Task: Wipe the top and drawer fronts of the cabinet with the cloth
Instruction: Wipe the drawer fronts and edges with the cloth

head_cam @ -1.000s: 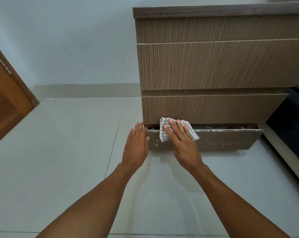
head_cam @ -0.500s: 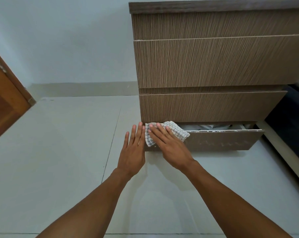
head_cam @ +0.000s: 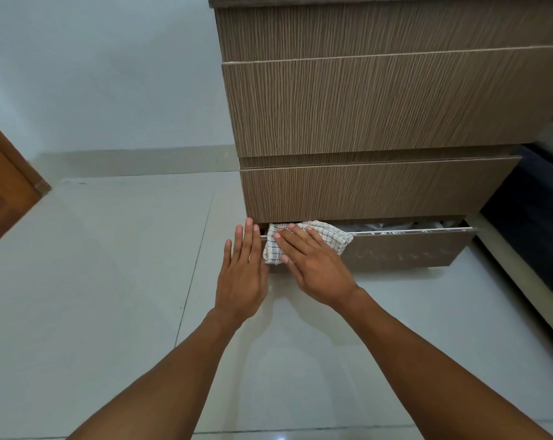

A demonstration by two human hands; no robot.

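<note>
Checked cloth (head_cam: 310, 242) is lying pressed under the flat, spread right hand (head_cam: 313, 268) against the bottom drawer front (head_cam: 405, 252). At its nine o'clock, the left hand (head_cam: 241, 274) is resting open, fingers together, gripping nothing.

1. One cabinet (head_cam: 379, 33) fills the upper right of the frame.
2. Three drawer fronts show on it: a tall one (head_cam: 379, 103), a middle one (head_cam: 373, 192) and a bottom one (head_cam: 405, 250) that stands pulled out.
3. One checked cloth (head_cam: 327, 235) lies at centre frame.
4. Two bare hands: left hand (head_cam: 241, 274), right hand (head_cam: 313, 265).
5. One wooden door (head_cam: 5, 185) stands at the left edge.
</note>
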